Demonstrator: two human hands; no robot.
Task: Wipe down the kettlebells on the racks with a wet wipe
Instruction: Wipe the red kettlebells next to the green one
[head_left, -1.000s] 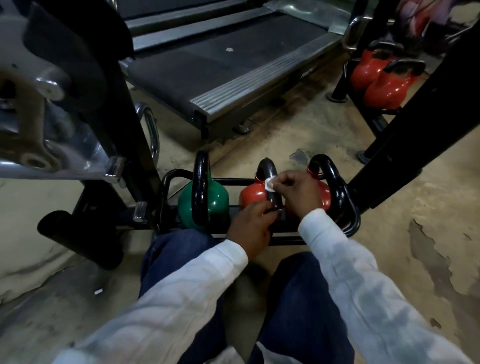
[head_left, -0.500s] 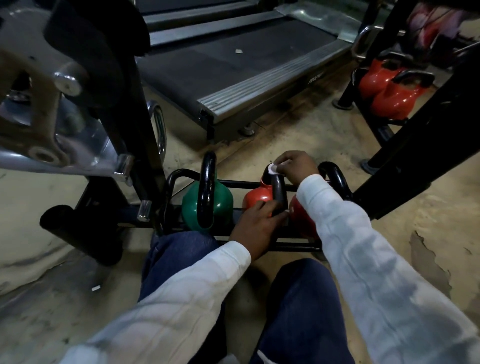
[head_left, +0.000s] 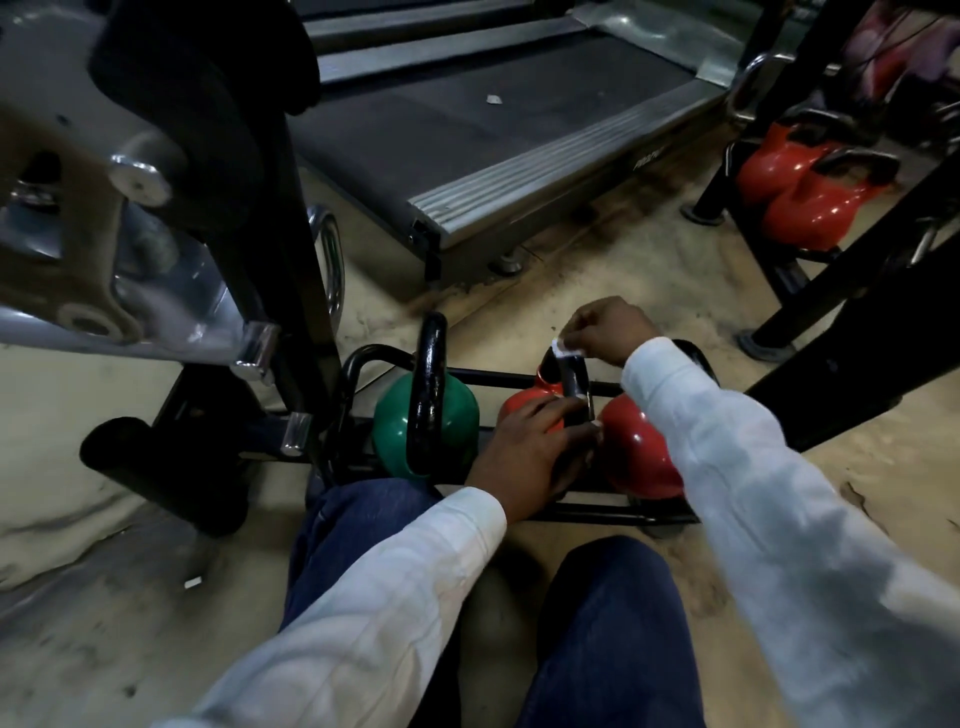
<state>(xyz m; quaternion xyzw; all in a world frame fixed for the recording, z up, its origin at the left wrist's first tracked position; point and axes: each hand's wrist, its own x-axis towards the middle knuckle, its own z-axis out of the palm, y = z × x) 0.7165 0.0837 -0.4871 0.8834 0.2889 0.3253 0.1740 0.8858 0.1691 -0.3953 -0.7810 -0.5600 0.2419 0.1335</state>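
Observation:
A low black rack (head_left: 597, 517) on the floor carries a green kettlebell (head_left: 452, 415) with a black handle, a middle red kettlebell (head_left: 524, 402) and a right red kettlebell (head_left: 641, 447). My right hand (head_left: 613, 327) pinches a small white wet wipe (head_left: 565, 347) against the top of the middle kettlebell's black handle. My left hand (head_left: 535, 452) holds that kettlebell's body and lower handle, fingers curled round it. My right sleeve hides part of the right kettlebell's handle.
A treadmill (head_left: 519, 135) lies just beyond the rack. A chrome and black machine frame (head_left: 171, 234) stands at the left. Two more red kettlebells (head_left: 810, 197) sit on another rack at the upper right, behind a slanted black beam (head_left: 852, 322). My knees are below.
My right hand has slid the wipe from the side of the middle kettlebell's handle up to its top. My left hand stays on the kettlebell.

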